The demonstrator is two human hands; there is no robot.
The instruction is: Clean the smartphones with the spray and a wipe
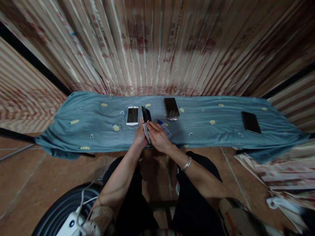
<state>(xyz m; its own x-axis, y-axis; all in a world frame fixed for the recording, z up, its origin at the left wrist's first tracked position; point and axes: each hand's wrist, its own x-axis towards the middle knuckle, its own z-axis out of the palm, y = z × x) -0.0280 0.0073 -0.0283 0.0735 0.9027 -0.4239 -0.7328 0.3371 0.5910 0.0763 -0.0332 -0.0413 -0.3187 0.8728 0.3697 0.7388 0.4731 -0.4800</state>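
As curled hands grip a dark phone and grey cloth, they hide the phone's lower end.

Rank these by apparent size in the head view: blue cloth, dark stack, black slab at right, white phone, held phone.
1. Blue cloth
2. Dark stack, black slab: too alike to rank
3. White phone
4. Held phone, as seen: tilted, partly covered
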